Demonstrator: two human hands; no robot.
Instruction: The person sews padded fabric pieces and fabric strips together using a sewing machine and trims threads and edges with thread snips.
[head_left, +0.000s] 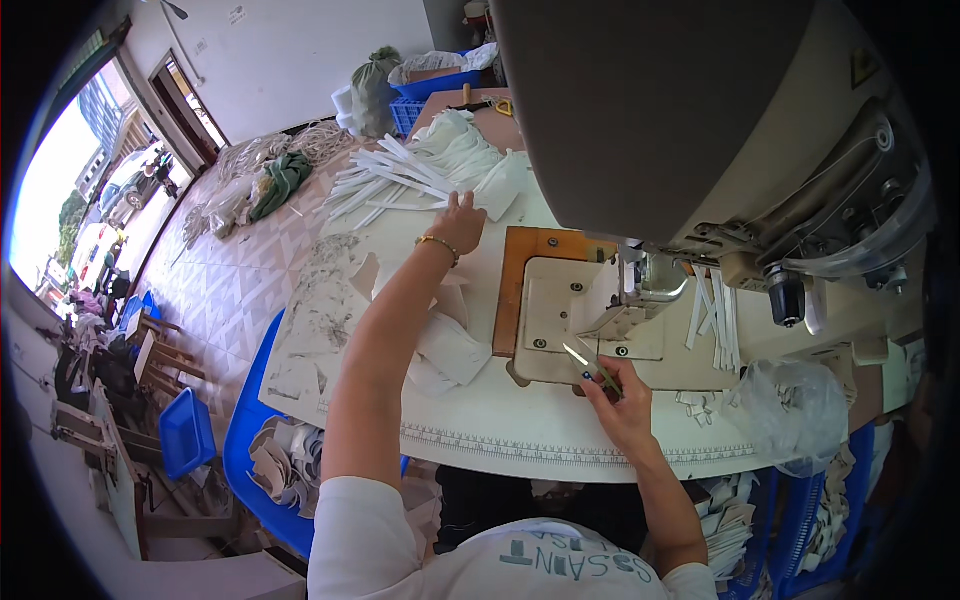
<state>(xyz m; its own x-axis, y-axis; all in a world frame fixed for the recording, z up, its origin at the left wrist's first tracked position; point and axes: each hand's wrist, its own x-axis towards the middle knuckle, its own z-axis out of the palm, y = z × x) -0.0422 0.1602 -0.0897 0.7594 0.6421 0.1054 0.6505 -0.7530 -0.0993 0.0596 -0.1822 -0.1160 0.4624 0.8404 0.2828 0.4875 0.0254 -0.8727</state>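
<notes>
My left hand point(462, 225) reaches to the far side of the sewing table, its fingers bent down and closed at the ends of a bundle of white fabric strips point(385, 175). One strip seems to run into its fingertips, though the grip is partly hidden. In my right hand point(622, 402), near the front of the machine bed, is a small pair of thread snips point(590, 365) with the blades pointing up and left. Just beyond the snips stands the sewing machine point(625, 290) on its cream plate. White cloth pieces point(440, 345) lie beneath my left forearm.
An orange-brown board point(515, 270) borders the machine plate. More white strips point(715, 320) lie right of the needle area, near a clear plastic bag point(795, 415). A blue bin point(245, 440) with cut scraps stands left of the table. The machine head point(690, 110) overhangs the right side.
</notes>
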